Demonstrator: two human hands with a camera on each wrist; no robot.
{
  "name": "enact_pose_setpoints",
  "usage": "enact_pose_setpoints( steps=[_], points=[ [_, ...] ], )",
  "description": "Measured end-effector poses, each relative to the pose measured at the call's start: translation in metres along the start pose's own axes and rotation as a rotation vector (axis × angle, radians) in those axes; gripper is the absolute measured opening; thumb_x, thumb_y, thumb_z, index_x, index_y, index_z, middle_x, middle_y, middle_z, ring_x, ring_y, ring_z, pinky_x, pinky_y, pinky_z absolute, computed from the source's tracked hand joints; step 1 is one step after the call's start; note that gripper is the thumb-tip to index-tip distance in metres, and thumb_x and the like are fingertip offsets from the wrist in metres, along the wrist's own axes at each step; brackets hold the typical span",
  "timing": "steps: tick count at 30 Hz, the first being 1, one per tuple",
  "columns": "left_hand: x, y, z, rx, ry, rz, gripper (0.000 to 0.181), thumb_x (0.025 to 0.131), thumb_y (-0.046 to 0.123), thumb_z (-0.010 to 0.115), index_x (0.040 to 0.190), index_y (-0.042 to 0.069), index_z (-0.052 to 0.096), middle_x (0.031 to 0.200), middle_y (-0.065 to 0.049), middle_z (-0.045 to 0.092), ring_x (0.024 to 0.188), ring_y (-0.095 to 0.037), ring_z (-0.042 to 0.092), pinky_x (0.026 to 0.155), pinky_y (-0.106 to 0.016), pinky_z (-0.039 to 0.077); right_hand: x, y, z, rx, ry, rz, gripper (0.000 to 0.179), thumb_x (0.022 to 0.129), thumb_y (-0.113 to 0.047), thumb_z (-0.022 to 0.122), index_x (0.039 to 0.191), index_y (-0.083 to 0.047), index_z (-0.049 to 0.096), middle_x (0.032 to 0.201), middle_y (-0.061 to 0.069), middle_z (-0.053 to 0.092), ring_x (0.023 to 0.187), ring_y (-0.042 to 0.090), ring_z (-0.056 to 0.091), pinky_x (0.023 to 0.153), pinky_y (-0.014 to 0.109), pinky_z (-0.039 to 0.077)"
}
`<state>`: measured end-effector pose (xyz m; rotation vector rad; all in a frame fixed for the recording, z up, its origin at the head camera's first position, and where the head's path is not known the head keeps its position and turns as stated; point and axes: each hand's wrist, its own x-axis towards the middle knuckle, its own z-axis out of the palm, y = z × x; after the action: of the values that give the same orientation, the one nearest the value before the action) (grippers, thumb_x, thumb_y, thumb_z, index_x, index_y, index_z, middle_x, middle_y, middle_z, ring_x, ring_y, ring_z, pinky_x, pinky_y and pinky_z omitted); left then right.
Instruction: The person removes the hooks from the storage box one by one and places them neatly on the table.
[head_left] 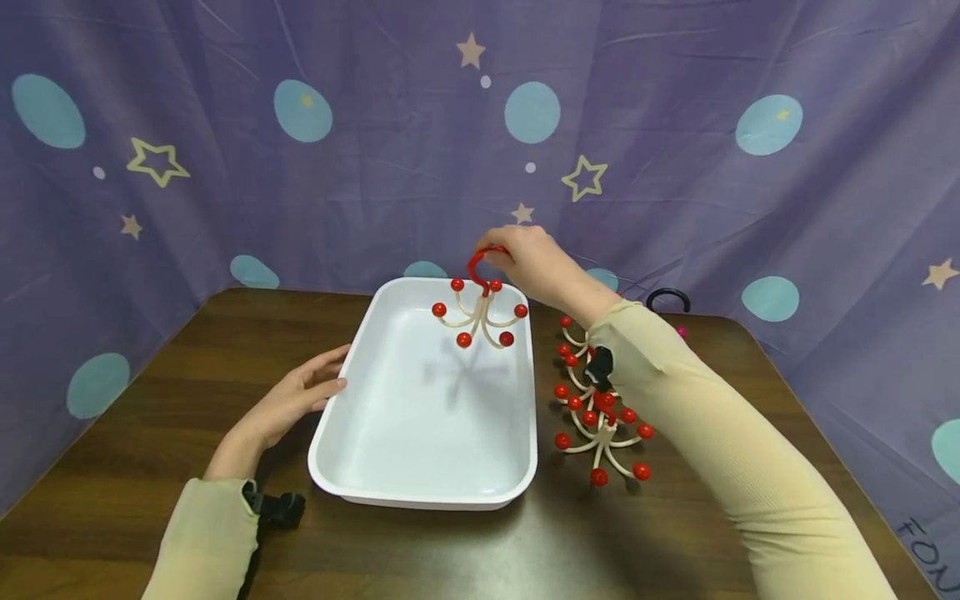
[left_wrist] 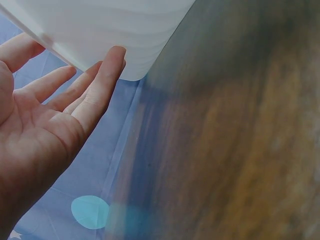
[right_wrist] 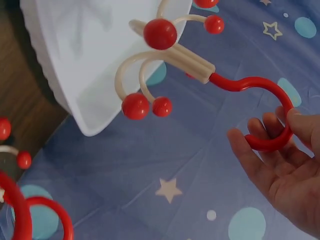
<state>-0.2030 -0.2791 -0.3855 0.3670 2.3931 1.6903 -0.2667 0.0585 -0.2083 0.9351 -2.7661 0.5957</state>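
Observation:
In the head view, a hanger (head_left: 483,310) with a red hook and several cream, ball-tipped arms hangs above the far half of a white tray (head_left: 420,442). My right hand (head_left: 542,265) grips it by the hook, thumb and fingers around the red curve in the right wrist view. The hanger's red balls point downward and outward, clear of the tray floor, where its shadow falls. At the tray's left side is my left hand (head_left: 288,396); its extended fingers (left_wrist: 102,85) touch the outer wall in the left wrist view.
Right of the tray, more red-balled hangers (head_left: 606,433) lie in a row on the brown wooden table (head_left: 450,558), partly hidden by my right sleeve. Behind them a black hook (head_left: 667,292) and a pink ball (head_left: 681,332) show. A purple patterned curtain (head_left: 420,167) borders the table.

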Motion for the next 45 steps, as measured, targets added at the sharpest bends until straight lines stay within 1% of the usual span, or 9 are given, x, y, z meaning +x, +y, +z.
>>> enact_pose_setpoints(
  steps=[5,8,14,17,24,32,39,45],
  points=[
    [0.000,0.001,0.001,0.003,-0.001,-0.008,0.060,0.093,0.023,0.052,0.145,0.011,0.024,0.133,-0.024,0.038,0.098,-0.007,0.057,0.079,-0.027,0.048,-0.008,0.008,-0.010,-0.019,0.035,-0.024,0.018,0.092,-0.014,0.053,0.106,-0.014,0.065,0.103,0.002,0.065,0.086,0.016,0.057,0.077,0.030,0.045],
    [-0.001,0.001,0.001,0.006,-0.001,-0.010,0.060,0.093,0.024,0.052,0.145,0.012,0.024,0.133,-0.024,0.038,0.098,-0.007,0.056,0.080,-0.027,0.048,-0.012,0.013,-0.017,-0.014,0.056,-0.026,0.018,0.092,-0.015,0.053,0.106,-0.014,0.065,0.102,0.003,0.065,0.083,0.016,0.057,0.073,0.031,0.045],
    [0.000,0.000,0.001,-0.005,-0.002,-0.009,0.060,0.093,0.023,0.052,0.145,0.011,0.023,0.133,-0.024,0.038,0.097,-0.008,0.057,0.079,-0.027,0.049,-0.021,0.024,-0.031,0.020,0.131,-0.020,0.019,0.093,-0.016,0.051,0.105,-0.013,0.065,0.089,0.004,0.065,0.076,0.015,0.057,0.067,0.029,0.048],
    [0.000,0.000,0.001,-0.011,-0.005,-0.004,0.060,0.093,0.022,0.052,0.145,0.011,0.023,0.133,-0.025,0.037,0.097,-0.009,0.058,0.079,-0.027,0.049,-0.025,0.030,-0.038,0.027,0.159,-0.019,0.019,0.094,-0.015,0.051,0.106,-0.012,0.065,0.089,0.005,0.066,0.076,0.016,0.060,0.067,0.030,0.050],
    [-0.001,0.002,0.002,0.006,-0.004,-0.003,0.060,0.093,0.023,0.051,0.145,0.011,0.023,0.133,-0.024,0.038,0.098,-0.008,0.057,0.080,-0.027,0.049,-0.038,0.043,-0.053,-0.010,0.166,0.010,0.020,0.094,-0.016,0.049,0.106,-0.012,0.065,0.094,0.008,0.066,0.081,0.020,0.062,0.070,0.033,0.050],
    [-0.002,0.002,0.001,0.013,0.002,0.000,0.059,0.093,0.023,0.051,0.145,0.012,0.023,0.133,-0.024,0.038,0.098,-0.008,0.056,0.079,-0.028,0.048,-0.055,0.059,-0.065,-0.032,0.178,0.066,0.021,0.095,-0.016,0.047,0.108,-0.011,0.064,0.093,0.011,0.064,0.074,0.022,0.064,0.070,0.036,0.051],
    [-0.001,0.001,0.000,0.011,-0.001,0.003,0.060,0.093,0.023,0.051,0.145,0.012,0.023,0.133,-0.023,0.038,0.099,-0.009,0.057,0.079,-0.028,0.049,-0.073,0.074,-0.077,-0.067,0.203,0.105,0.021,0.095,-0.018,0.047,0.108,-0.011,0.062,0.092,0.011,0.065,0.074,0.023,0.064,0.069,0.037,0.051],
    [-0.001,0.000,0.000,0.013,0.002,0.000,0.060,0.093,0.024,0.051,0.145,0.012,0.023,0.133,-0.023,0.038,0.099,-0.009,0.057,0.079,-0.029,0.048,-0.090,0.086,-0.086,-0.101,0.213,0.142,0.021,0.095,-0.017,0.047,0.108,-0.009,0.062,0.093,0.014,0.065,0.075,0.028,0.065,0.069,0.041,0.051]
  ],
)
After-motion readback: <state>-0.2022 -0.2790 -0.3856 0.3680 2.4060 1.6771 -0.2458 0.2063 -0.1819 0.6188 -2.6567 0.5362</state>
